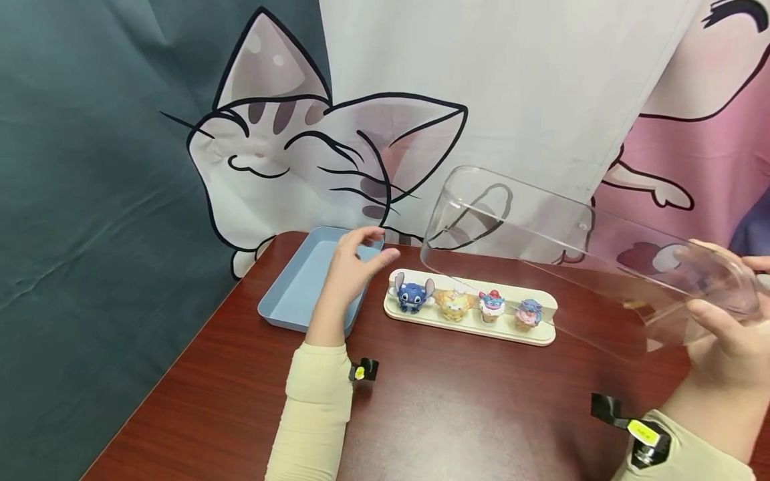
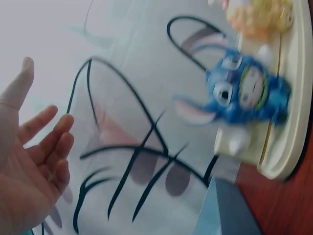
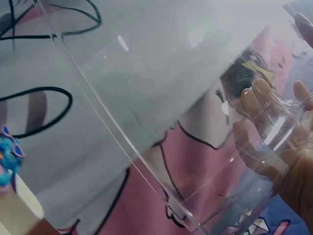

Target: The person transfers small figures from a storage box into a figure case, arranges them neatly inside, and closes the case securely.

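My right hand (image 1: 724,334) grips one end of a long clear plastic cover (image 1: 541,227), which is held tilted above the table. Through the clear wall in the right wrist view, its fingers (image 3: 252,100) show curled about that end. A cream oblong base (image 1: 469,327) lies below the cover, bearing a blue big-eared figurine (image 1: 412,296), a yellow one (image 1: 454,304), a red-topped white one (image 1: 492,306) and a blue-and-pink one (image 1: 529,314). My left hand (image 1: 355,270) hovers left of the base with fingers loosely bent and nothing in it.
A shallow blue tray (image 1: 283,307) stands on the brown table (image 1: 451,407), left of the base and partly behind my left hand. A curtain (image 1: 511,87) with cartoon cats hangs behind the table. Something skin-toned, perhaps a finger, shows at the right edge.
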### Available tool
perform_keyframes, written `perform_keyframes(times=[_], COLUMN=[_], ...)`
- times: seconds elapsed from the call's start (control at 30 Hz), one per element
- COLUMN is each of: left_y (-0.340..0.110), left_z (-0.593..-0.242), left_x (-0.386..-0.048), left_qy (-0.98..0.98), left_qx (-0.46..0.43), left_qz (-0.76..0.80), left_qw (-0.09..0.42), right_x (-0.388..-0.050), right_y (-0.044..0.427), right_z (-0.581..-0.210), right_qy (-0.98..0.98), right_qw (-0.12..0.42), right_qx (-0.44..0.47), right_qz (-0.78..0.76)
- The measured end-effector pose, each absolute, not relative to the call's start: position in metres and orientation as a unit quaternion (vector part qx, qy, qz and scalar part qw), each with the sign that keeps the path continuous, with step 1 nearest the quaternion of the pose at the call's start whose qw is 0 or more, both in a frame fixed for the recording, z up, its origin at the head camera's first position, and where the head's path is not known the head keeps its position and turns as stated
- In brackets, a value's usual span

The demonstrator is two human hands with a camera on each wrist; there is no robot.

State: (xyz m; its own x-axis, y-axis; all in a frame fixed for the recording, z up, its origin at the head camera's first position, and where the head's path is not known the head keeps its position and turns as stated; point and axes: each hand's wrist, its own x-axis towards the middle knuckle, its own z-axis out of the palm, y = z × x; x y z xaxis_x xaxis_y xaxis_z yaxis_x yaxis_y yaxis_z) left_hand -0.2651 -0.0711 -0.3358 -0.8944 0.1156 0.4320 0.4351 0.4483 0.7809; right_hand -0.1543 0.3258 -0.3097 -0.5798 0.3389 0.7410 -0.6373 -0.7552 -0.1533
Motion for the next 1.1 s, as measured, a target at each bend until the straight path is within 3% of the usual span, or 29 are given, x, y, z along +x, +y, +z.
perform_keyframes(times=[0.13, 0.27, 0.47, 0.73, 0.97, 1.1], left_y=[-0.058, -0.053, -0.050, -0.054, -0.061, -0.060], left_z=[-0.338, -0.342, -0.349, -0.354, -0.358, -0.358], left_x=[-0.263, -0.264, -0.268, -0.273, -0.281, -0.283], left_qy=[-0.829, -0.820, -0.819, -0.812, -0.794, -0.770], left_qx=[-0.233, -0.246, -0.203, -0.152, -0.148, -0.163], left_qz=[-0.495, -0.513, -0.534, -0.559, -0.589, -0.615], left_qw=[0.111, 0.064, 0.060, 0.067, 0.026, 0.053], right_x=[-0.162, -0.172, -0.182, -0.189, -0.188, -0.189], right_y=[0.312, 0.303, 0.286, 0.275, 0.270, 0.259], right_z=[-0.307, -0.312, -0.315, -0.316, -0.316, -0.311], right_qy=[-0.229, -0.279, -0.317, -0.387, -0.577, -0.577], right_qw=[0.274, 0.262, 0.289, 0.286, 0.268, 0.294], right_qx=[0.388, 0.397, 0.364, 0.342, 0.198, 0.131], right_qz=[0.850, 0.834, 0.827, 0.807, 0.745, 0.751])
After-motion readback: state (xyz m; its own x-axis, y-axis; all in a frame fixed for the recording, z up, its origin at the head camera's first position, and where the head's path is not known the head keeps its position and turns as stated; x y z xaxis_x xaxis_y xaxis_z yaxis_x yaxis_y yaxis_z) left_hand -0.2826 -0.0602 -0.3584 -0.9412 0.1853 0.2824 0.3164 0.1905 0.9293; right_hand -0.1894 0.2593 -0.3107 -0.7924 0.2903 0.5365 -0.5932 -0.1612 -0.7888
